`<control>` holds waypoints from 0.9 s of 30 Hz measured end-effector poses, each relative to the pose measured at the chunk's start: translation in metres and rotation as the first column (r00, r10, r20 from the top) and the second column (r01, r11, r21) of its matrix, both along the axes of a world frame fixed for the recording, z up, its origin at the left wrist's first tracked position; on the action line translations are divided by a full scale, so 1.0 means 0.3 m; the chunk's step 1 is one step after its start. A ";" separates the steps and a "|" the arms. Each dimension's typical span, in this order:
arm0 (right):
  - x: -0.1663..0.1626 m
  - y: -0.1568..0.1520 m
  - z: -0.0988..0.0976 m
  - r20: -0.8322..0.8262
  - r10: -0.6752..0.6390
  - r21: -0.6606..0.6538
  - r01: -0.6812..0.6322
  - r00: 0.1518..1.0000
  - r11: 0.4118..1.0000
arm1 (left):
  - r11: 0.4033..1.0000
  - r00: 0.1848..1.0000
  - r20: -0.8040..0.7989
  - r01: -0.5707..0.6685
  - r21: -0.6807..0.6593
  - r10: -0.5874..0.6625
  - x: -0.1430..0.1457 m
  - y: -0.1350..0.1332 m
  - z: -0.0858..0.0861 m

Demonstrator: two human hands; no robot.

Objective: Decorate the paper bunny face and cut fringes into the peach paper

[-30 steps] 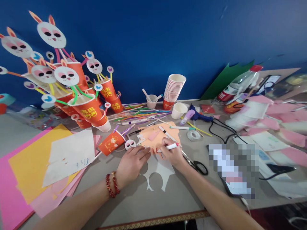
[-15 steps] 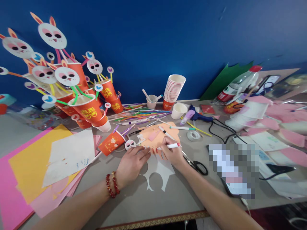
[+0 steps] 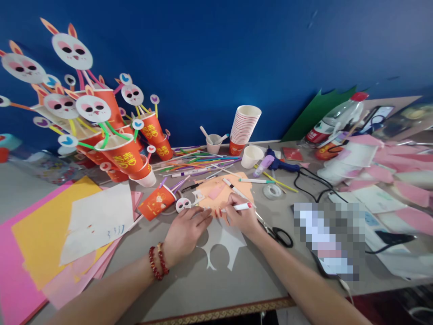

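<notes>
My right hand (image 3: pixel 241 214) grips a white marker pen with a red end (image 3: pixel 242 206), its tip low over the orange paper (image 3: pixel 216 189). Small reddish pointed shapes (image 3: pixel 217 212) show at the paper's near edge, between my two hands. With fingers stretched out, my left hand (image 3: pixel 189 228) lies flat beside them. Under and below the hands is a white paper sheet with round cut-outs (image 3: pixel 233 243). A small white rabbit face (image 3: pixel 183 205) lies just left of my left fingers, beside a tipped red cup (image 3: pixel 157 203).
Red cups with rabbit faces (image 3: pixel 125 155) stand at the left, behind coloured paper sheets (image 3: pixel 98 221). Scissors (image 3: pixel 282 237), a tape roll (image 3: pixel 271 192), a blue glue gun (image 3: pixel 280 164) and a phone (image 3: pixel 324 243) lie to the right. Stacked cups (image 3: pixel 245 126) stand at the back.
My right hand and the marker pen have shifted very slightly to the left. My left hand stays flat in the same place.
</notes>
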State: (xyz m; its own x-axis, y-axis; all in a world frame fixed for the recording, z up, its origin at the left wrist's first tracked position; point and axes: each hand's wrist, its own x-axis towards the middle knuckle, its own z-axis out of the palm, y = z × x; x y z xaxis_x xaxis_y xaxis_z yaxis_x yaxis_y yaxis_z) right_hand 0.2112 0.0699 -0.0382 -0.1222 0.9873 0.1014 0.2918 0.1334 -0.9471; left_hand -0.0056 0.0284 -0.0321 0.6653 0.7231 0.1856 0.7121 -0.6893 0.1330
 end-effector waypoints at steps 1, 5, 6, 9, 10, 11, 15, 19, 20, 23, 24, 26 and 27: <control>0.000 0.001 -0.001 -0.027 0.001 -0.005 -0.001 1.000 1.000 | 1.000 1.000 -0.001 0.002 0.001 -0.002 0.000 0.000 0.000; -0.002 0.002 0.002 -0.153 -0.005 -0.037 0.000 0.988 0.999 | 1.000 1.000 0.008 0.007 0.000 -0.007 -0.002 0.000 -0.004; -0.003 0.001 0.003 -0.167 -0.010 -0.037 0.004 0.986 0.999 | 1.000 1.000 0.008 0.007 0.001 -0.007 -0.002 0.000 -0.004; -0.005 -0.003 0.009 -0.126 0.026 -0.003 -0.027 0.992 1.000 | 1.000 1.000 0.007 0.007 0.006 -0.007 -0.001 0.000 -0.004; -0.006 -0.005 0.010 -0.089 0.049 0.007 -0.049 0.995 0.999 | 1.000 1.000 0.007 0.005 0.008 -0.005 -0.001 0.000 -0.003; -0.007 -0.006 0.012 -0.048 0.069 0.015 -0.068 0.996 0.998 | 1.000 1.000 0.006 0.003 0.010 -0.003 0.000 0.000 -0.003; -0.012 -0.007 0.014 0.037 0.072 0.025 -0.073 0.997 0.997 | 1.000 1.000 -0.005 0.006 0.014 -0.005 0.001 0.000 -0.003; -0.015 -0.009 0.017 0.076 0.071 0.018 -0.073 0.995 0.997 | 1.000 1.000 0.001 0.002 0.020 -0.002 0.001 -0.001 -0.005; -0.015 -0.011 0.019 0.091 0.071 0.014 -0.072 0.993 0.997 | 1.000 1.000 0.002 0.003 0.019 -0.003 0.001 -0.001 -0.005; -0.016 -0.015 0.026 0.127 0.069 0.017 -0.071 0.990 0.997 | 1.000 1.000 0.006 0.001 0.015 -0.001 0.001 -0.001 -0.002; -0.016 -0.016 0.027 0.135 0.069 0.020 -0.072 0.988 0.997 | 1.000 1.000 0.005 0.001 0.014 -0.001 0.001 -0.001 0.000; -0.016 -0.015 0.027 0.139 0.068 0.029 -0.073 0.988 0.997 | 1.000 1.000 0.001 0.003 0.017 -0.003 0.001 0.000 0.002; -0.015 -0.015 0.026 0.135 0.068 0.033 -0.073 0.988 0.997 | 1.000 1.000 -0.001 0.006 0.018 -0.006 0.001 0.000 0.003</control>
